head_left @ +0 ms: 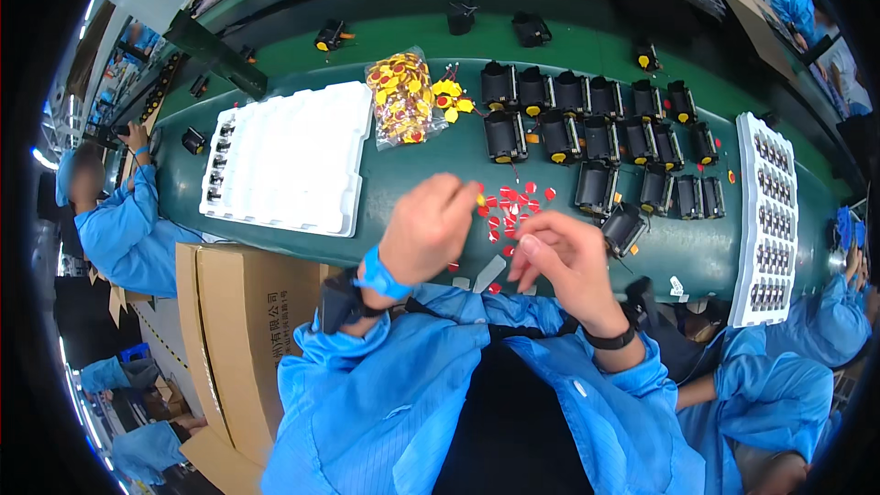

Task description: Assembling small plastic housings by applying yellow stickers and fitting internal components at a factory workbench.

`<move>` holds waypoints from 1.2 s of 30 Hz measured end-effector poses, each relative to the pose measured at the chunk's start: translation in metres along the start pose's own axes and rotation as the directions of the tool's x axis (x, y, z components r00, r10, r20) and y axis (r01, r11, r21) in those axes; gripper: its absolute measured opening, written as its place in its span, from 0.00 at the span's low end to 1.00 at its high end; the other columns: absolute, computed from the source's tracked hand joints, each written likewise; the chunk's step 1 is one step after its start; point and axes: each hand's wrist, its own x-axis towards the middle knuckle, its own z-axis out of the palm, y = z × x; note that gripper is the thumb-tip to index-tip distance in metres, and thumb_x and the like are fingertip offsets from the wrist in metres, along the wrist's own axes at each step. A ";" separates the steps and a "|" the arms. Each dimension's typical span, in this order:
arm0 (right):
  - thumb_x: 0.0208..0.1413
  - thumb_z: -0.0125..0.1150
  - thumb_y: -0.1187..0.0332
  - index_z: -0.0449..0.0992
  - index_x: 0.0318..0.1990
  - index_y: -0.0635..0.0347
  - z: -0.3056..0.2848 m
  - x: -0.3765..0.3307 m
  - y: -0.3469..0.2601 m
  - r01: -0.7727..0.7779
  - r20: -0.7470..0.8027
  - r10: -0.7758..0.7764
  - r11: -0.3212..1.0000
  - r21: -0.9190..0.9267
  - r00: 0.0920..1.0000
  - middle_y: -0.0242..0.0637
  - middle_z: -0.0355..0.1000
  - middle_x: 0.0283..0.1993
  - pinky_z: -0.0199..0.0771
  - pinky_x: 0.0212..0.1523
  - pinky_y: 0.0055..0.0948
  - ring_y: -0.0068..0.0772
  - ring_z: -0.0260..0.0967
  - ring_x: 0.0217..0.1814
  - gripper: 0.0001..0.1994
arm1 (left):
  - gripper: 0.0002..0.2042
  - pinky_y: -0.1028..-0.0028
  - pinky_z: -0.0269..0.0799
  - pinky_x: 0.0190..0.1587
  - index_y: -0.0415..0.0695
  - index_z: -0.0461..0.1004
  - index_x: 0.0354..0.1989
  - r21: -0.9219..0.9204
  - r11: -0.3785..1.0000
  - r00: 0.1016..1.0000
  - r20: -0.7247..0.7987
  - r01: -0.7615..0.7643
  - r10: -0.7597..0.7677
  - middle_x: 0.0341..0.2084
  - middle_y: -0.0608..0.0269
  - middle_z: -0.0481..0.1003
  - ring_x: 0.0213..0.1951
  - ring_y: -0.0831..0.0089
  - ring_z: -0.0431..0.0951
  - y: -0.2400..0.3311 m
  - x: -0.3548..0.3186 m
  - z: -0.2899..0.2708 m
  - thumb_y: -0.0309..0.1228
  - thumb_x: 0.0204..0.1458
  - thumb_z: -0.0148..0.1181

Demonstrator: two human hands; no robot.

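My left hand (426, 229), in a blue wristband, is closed in a pinch at its fingertips. From the pinch a small yellow disc (480, 201) sticks out, partly covered by the fingers. Across from it, my right hand (570, 266) has its fingers loosely bent and apart, with nothing visible in them. Small red round pieces (510, 206) lie scattered on the green table between the hands. Beyond my left hand sits a clear bag (403, 96) full of yellow and red discs, with several loose wired discs (451, 101) beside it.
Rows of black housings (600, 137) cover the table to the right; one housing (624, 229) lies near my right hand. White trays stand left (284, 160) and right (747, 220). A cardboard box (243, 330) is at my left. Co-workers in blue sit on both sides.
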 end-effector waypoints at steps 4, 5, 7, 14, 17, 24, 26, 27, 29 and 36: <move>0.68 0.54 0.67 0.71 0.39 0.67 0.013 -0.002 0.009 -0.275 0.189 0.219 0.892 0.358 0.957 0.40 0.73 0.24 0.75 0.18 0.24 0.30 0.74 0.21 0.10 | 0.15 0.64 0.75 0.35 0.34 0.76 0.40 -0.059 0.995 0.996 -0.037 -0.078 0.076 0.33 0.53 0.73 0.33 0.56 0.77 0.041 -0.008 0.003 0.19 0.40 0.62; 0.68 0.52 0.66 0.71 0.38 0.67 0.014 -0.005 0.010 -0.289 0.194 0.223 0.846 0.448 0.955 0.42 0.73 0.23 0.74 0.18 0.25 0.31 0.74 0.21 0.11 | 0.16 0.64 0.75 0.35 0.33 0.76 0.40 -0.125 0.989 0.990 -0.121 -0.082 0.067 0.33 0.53 0.73 0.33 0.56 0.77 0.045 -0.009 0.007 0.19 0.39 0.63; 0.68 0.51 0.68 0.71 0.35 0.68 0.011 -0.008 0.012 -0.277 0.195 0.203 0.806 0.523 0.960 0.42 0.72 0.22 0.70 0.16 0.25 0.32 0.73 0.20 0.11 | 0.17 0.64 0.76 0.35 0.32 0.76 0.40 -0.198 0.976 0.978 -0.202 -0.089 0.048 0.33 0.53 0.74 0.33 0.56 0.77 0.048 -0.009 0.011 0.19 0.37 0.64; 0.67 0.45 0.66 0.71 0.30 0.67 -0.007 -0.012 0.016 -0.290 0.226 0.182 0.660 0.693 0.957 0.43 0.69 0.20 0.61 0.13 0.27 0.37 0.68 0.16 0.16 | 0.06 0.78 0.70 0.28 0.33 0.77 0.39 -0.762 0.573 0.937 0.124 0.301 -0.326 0.28 0.60 0.77 0.26 0.77 0.75 0.057 -0.009 -0.001 0.17 0.54 0.59; 0.67 0.46 0.66 0.71 0.30 0.68 -0.004 -0.018 0.014 -0.283 0.217 0.182 0.622 0.730 0.959 0.42 0.67 0.20 0.61 0.14 0.27 0.37 0.66 0.15 0.16 | 0.05 0.82 0.63 0.26 0.34 0.73 0.41 -0.821 0.293 0.850 0.376 0.490 -0.368 0.25 0.65 0.74 0.25 0.85 0.70 0.061 -0.013 0.005 0.23 0.62 0.54; 0.68 0.48 0.65 0.70 0.30 0.68 -0.004 -0.021 0.017 -0.243 0.153 0.189 0.703 0.668 0.970 0.41 0.66 0.19 0.60 0.15 0.27 0.35 0.64 0.15 0.16 | 0.04 0.83 0.61 0.25 0.35 0.73 0.40 -0.867 0.084 0.835 0.441 0.491 -0.329 0.22 0.67 0.73 0.23 0.85 0.69 0.068 -0.008 0.010 0.23 0.62 0.54; 0.68 0.48 0.65 0.70 0.30 0.68 -0.005 -0.021 0.020 -0.254 0.165 0.194 0.741 0.622 0.967 0.41 0.65 0.19 0.60 0.15 0.28 0.36 0.65 0.16 0.16 | 0.03 0.83 0.61 0.24 0.35 0.73 0.38 -0.846 -0.028 0.789 0.508 0.533 -0.345 0.22 0.66 0.74 0.23 0.85 0.70 0.068 -0.007 0.009 0.22 0.61 0.54; 0.68 0.48 0.65 0.70 0.30 0.68 -0.006 -0.021 0.020 -0.257 0.169 0.194 0.738 0.624 0.966 0.41 0.65 0.19 0.60 0.15 0.28 0.36 0.65 0.16 0.16 | 0.03 0.83 0.61 0.24 0.35 0.73 0.38 -0.844 -0.025 0.787 0.509 0.535 -0.349 0.22 0.66 0.74 0.23 0.85 0.70 0.068 -0.009 0.011 0.22 0.61 0.54; 0.67 0.47 0.65 0.69 0.30 0.67 -0.011 -0.021 0.020 -0.371 0.309 0.210 0.618 0.694 0.928 0.40 0.63 0.18 0.58 0.14 0.29 0.35 0.62 0.15 0.16 | 0.01 0.82 0.60 0.22 0.37 0.74 0.35 -0.824 0.090 0.779 0.486 0.559 -0.396 0.21 0.67 0.74 0.22 0.85 0.70 0.066 -0.012 0.014 0.22 0.57 0.58; 0.65 0.44 0.65 0.67 0.28 0.64 -0.048 -0.029 0.005 0.030 -0.139 0.158 0.551 0.834 0.978 0.40 0.60 0.16 0.55 0.13 0.29 0.35 0.58 0.14 0.15 | 0.06 0.67 0.70 0.25 0.40 0.71 0.29 0.183 0.983 0.995 0.099 0.015 -0.033 0.21 0.59 0.76 0.23 0.64 0.78 -0.005 0.026 0.011 0.25 0.46 0.64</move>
